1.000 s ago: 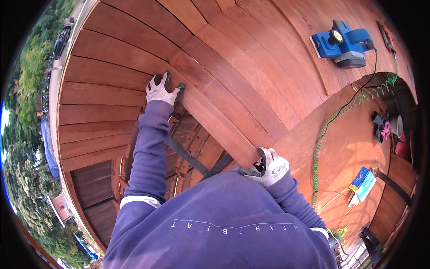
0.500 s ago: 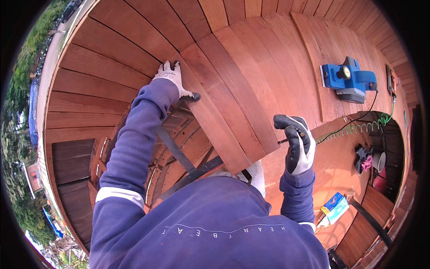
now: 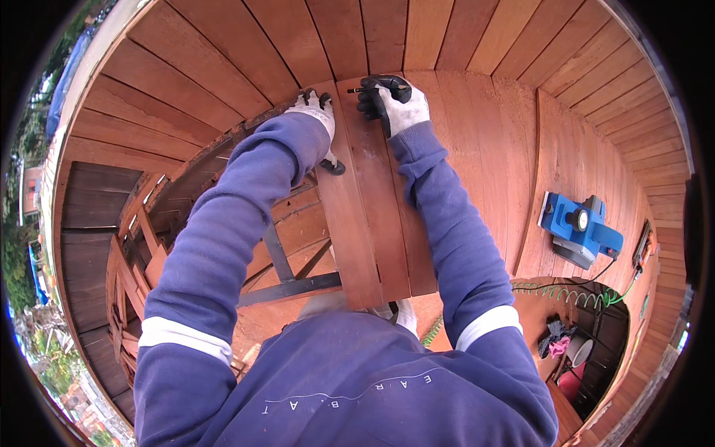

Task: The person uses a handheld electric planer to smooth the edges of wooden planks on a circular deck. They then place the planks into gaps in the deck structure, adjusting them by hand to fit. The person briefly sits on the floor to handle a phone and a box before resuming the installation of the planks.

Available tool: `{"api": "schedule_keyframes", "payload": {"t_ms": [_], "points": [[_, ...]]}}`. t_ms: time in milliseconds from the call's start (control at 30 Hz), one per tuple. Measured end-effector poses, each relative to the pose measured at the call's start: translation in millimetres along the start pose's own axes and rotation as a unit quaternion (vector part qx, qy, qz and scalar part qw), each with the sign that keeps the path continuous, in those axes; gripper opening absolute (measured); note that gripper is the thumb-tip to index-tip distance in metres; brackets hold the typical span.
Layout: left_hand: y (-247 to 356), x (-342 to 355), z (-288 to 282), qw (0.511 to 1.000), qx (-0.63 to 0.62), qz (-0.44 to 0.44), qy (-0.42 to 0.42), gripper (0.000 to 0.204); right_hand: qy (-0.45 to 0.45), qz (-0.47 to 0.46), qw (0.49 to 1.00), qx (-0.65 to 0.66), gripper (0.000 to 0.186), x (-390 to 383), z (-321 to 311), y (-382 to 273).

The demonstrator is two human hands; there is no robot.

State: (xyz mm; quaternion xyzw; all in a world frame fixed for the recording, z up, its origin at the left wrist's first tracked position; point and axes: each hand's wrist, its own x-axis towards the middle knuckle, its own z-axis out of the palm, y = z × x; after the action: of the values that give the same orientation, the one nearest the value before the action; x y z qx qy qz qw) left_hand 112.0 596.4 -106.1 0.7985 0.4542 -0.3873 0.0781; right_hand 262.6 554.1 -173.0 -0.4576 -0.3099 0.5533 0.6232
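My left hand (image 3: 314, 119), in a white glove with dark fingertips, lies at the far end of a reddish-brown plank (image 3: 344, 231). Its fingers are spread and its thumb rests on the plank's left edge. Just to the right, my right hand (image 3: 406, 108), in a matching black-and-white glove, is closed around a slim dark pen (image 3: 354, 91). The pen's tip points left, over the boards near the far wall. Most of its length is hidden by the fingers. The plank lies beside other fitted boards (image 3: 410, 231), with its near end by my body.
A blue electric planer (image 3: 581, 227) sits on the boards at the right, its black cord trailing. Below it hangs a coiled green hose (image 3: 581, 296). Dark framing bars (image 3: 298, 289) cross an opening left of the plank. A curved slatted wall (image 3: 342, 37) surrounds the boards.
My right hand has moved far forward and left, from beside my body to the plank's far end. My left hand stays at the plank's edge. The view has turned and shifted.
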Motion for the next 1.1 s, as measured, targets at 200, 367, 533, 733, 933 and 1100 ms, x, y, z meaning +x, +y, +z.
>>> {"api": "schedule_keyframes", "payload": {"t_ms": [200,367,533,733,933,1100], "points": [[-6,-2,2,0.999,-0.028,0.003,-0.019,0.145,-0.033,-0.015,0.996,-0.079,0.014,36,7,23],[-3,5,2,0.999,-0.043,-0.008,-0.028,0.142,-0.064,-0.02,0.997,-0.038,0.018,45,-10,27],[-4,6,4,0.999,-0.032,-0.02,-0.036,0.142,-0.097,-0.031,0.793,-0.601,0.034,27,6,-21],[-6,-3,4,0.999,-0.03,-0.023,-0.026,0.143,-0.132,-0.043,0.759,-0.636,0.031,42,22,-15],[-1,-7,-6,0.999,-0.02,-0.018,-0.037,0.142,-0.123,-0.038,0.747,-0.652,0.031,58,30,-8],[-1,-7,-3,0.999,-0.022,-0.021,-0.029,0.141,-0.148,-0.013,0.721,-0.676,0.03,60,40,-22]]}}
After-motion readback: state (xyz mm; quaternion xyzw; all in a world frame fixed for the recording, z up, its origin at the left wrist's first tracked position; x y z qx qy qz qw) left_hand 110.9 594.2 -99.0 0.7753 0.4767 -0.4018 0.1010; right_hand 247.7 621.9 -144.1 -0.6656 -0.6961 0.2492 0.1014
